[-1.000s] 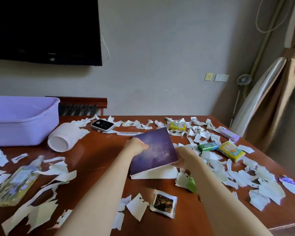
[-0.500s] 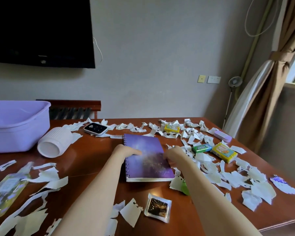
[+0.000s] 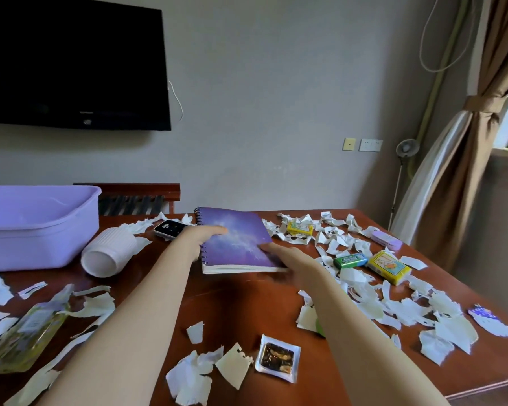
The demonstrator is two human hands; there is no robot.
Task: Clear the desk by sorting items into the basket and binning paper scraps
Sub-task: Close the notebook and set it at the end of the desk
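Note:
A purple spiral notebook (image 3: 235, 238) is closed and held a little above the brown desk (image 3: 241, 303), casting a shadow on it. My left hand (image 3: 201, 235) grips its spiral edge with the thumb on the cover. My right hand (image 3: 288, 256) pinches its near right corner and looks blurred. The lilac basket (image 3: 41, 232) stands at the far left of the desk. Torn white paper scraps (image 3: 405, 306) cover the right side, the far edge and the near left.
A white ribbed cup (image 3: 109, 253) lies on its side by the basket, with a small device (image 3: 169, 229) behind it. A clear bottle (image 3: 27, 338) lies near left, a sachet (image 3: 277, 358) near centre. Right: green tin (image 3: 350, 260), yellow packet (image 3: 389, 266), purple case (image 3: 386, 239).
The notebook was shut flat onto the desk, then lifted off it in both hands. The view swung a little to the right.

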